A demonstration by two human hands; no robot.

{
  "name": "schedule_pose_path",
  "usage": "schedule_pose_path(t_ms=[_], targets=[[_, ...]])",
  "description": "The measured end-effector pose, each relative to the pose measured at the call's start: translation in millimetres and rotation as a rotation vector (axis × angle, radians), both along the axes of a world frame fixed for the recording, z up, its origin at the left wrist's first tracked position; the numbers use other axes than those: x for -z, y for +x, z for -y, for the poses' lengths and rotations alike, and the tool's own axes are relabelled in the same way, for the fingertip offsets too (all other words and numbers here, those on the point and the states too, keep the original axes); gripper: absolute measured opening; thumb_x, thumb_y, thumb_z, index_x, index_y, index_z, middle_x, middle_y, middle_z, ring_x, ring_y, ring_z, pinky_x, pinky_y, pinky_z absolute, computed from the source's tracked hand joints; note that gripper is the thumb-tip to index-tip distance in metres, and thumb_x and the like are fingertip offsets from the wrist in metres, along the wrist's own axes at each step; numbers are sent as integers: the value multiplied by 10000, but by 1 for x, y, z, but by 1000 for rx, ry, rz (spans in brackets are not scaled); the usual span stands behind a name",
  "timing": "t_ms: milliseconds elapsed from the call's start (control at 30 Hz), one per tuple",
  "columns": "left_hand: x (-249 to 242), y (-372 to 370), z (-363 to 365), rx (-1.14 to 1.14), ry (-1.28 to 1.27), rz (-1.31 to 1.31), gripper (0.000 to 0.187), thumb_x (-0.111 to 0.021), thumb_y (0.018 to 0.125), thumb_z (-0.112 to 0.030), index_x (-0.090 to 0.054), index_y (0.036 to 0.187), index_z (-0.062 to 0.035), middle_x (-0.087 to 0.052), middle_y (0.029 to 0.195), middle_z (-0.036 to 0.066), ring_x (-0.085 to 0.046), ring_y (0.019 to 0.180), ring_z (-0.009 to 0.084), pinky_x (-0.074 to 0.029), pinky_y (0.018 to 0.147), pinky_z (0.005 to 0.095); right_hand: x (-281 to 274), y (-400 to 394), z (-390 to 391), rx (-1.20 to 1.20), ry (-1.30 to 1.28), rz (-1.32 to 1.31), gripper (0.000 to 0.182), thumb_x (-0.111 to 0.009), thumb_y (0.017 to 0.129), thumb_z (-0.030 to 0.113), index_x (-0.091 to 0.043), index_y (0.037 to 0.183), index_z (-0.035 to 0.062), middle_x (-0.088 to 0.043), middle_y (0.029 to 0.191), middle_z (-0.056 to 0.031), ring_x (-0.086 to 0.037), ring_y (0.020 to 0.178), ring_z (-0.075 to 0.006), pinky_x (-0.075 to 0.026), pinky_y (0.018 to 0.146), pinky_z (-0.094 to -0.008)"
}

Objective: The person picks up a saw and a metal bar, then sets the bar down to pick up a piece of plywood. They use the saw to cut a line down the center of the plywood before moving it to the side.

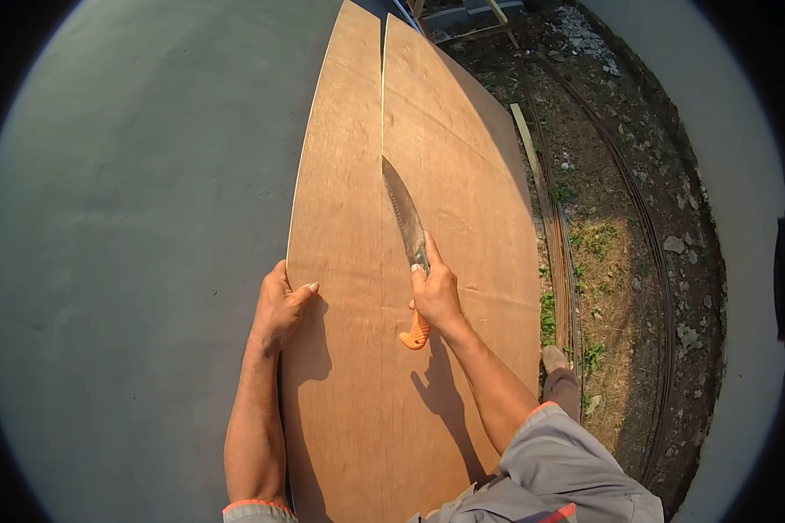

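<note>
A large plywood sheet [349, 349] stretches away in front of me, split by a long narrow cut from its far edge down to about the upper third. In my right hand [438, 292] is a curved hand saw [399, 199] with an orange handle; the fingers wrap the handle and the forefinger lies along the blade's base. The blade's tip sits at the near end of the cut. My left hand [286, 301] grips the sheet's left edge, thumb on top and fingers hidden beneath. Shadows of both arms fall on the wood.
A grey wall [148, 218] runs along the left side of the sheet. On the right, long metal rods [654, 235] and a wooden strip [532, 157] lie on dirt ground with stones and weeds. My foot [560, 375] shows beside the sheet, and a pale wall stands beyond.
</note>
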State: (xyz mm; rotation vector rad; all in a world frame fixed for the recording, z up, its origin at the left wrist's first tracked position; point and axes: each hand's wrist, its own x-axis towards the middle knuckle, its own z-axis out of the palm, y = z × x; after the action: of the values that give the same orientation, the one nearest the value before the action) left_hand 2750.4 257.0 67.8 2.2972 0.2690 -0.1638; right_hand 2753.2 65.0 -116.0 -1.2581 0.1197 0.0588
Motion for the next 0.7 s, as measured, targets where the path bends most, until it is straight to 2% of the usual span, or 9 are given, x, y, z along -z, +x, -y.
schedule_pose_path(t_ms=[33, 133, 167, 233, 267, 333, 433, 533, 700], targets=[[0, -3, 2, 2, -6, -8, 412, -631, 934, -9, -540, 1325, 82, -696, 1166, 166, -696, 982, 193, -580, 852, 343, 9, -41, 2, 42, 36, 11, 676, -448, 977, -12, -271, 1629, -11, -684, 1150, -167, -618, 583, -119, -567, 486, -290], [3, -7, -5, 19, 38, 35, 387, -635, 936, -21, -550, 1299, 84, -701, 1146, 174, -702, 973, 208, -584, 860, 356, 15, -59, 16, 57, 91, -26, 685, -443, 974, 2, -275, 1638, 24, -700, 1122, -167, -638, 576, -144, -574, 517, -343], [7, -6, -6, 54, 73, 76, 363, -636, 938, -31, -561, 1273, 87, -707, 1122, 182, -708, 963, 222, -588, 859, 371, 13, -34, 16, -6, 88, 4, 677, -449, 979, -19, -268, 1631, -6, -692, 1154, -159, -601, 558, -110, -567, 484, -281], [11, -7, -10, 60, 46, 69, 386, -644, 936, -24, -552, 1296, 82, -703, 1152, 174, -703, 986, 212, -580, 884, 355, 5, 43, 3, -86, 0, -68, 682, -465, 983, 6, -268, 1636, 12, -692, 990, -118, -597, 543, -128, -575, 492, -312], [8, -2, -8, 60, 24, 63, 411, -653, 934, -17, -542, 1318, 76, -699, 1181, 166, -698, 1010, 202, -571, 908, 340, -4, 65, -3, -69, 9, -62, 682, -465, 983, 6, -268, 1636, 12, -692, 990, -118, -597, 543, -128, -575, 492, -312], [2, -5, -1, 31, 15, 27, 413, -655, 934, -18, -542, 1320, 78, -699, 1182, 164, -694, 1020, 202, -567, 910, 341, -8, 76, -16, -74, -90, -55, 684, -472, 987, 22, -266, 1639, 26, -666, 882, -90, -587, 535, -141, -579, 497, -335], [-3, -4, 2, -17, -6, -11, 415, -658, 936, -19, -541, 1322, 80, -698, 1180, 162, -689, 1030, 199, -563, 912, 342, 6, -19, -6, 8, 11, -10, 681, -470, 992, 39, -258, 1639, 17, -685, 859, -111, -615, 560, -142, -567, 512, -338], [8, -7, -10, -18, 3, 1, 410, -657, 938, -15, -541, 1320, 82, -698, 1173, 160, -692, 1014, 194, -568, 900, 340, 18, -53, 5, 38, 70, -7, 679, -474, 994, 53, -261, 1637, 16, -695, 818, -126, -636, 572, -141, -553, 519, -342], [1, -2, 2, 54, 40, 39, 410, -652, 939, -10, -537, 1320, 87, -697, 1160, 159, -692, 995, 188, -575, 884, 340, 2, 85, -8, -111, -1, -91, 694, -476, 998, 50, -239, 1650, 37, -656, 913, -91, -583, 542, -129, -551, 480, -330]])
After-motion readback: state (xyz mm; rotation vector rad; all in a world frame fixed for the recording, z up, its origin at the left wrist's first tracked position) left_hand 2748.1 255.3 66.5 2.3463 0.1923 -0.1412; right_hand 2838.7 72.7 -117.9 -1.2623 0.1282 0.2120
